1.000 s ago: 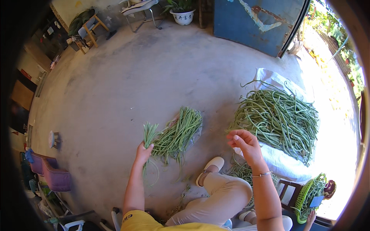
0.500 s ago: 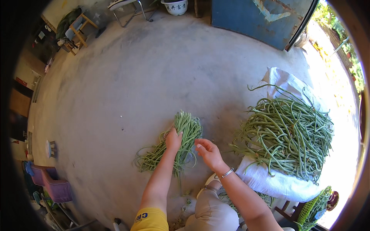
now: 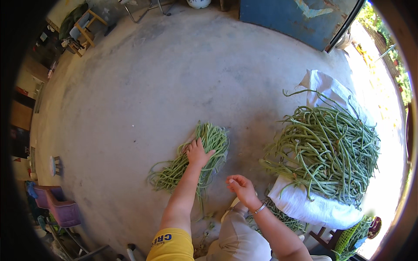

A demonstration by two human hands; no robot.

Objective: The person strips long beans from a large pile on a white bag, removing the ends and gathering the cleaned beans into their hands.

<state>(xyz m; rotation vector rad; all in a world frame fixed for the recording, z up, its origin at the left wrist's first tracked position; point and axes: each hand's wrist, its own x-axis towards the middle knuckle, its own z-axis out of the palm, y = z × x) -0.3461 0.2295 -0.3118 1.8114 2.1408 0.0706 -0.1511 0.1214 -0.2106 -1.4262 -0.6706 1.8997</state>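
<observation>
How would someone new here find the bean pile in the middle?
Find the blue door at the top, then, below it, the large bean heap on a white sack. The middle bean pile is left of that heap. Only this pile has the left hand spread over it.

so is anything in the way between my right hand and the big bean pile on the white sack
Nothing visible stands in the way: the right hand is apart from the big bean pile, with bare floor between it and the pile's near left ends.
</observation>
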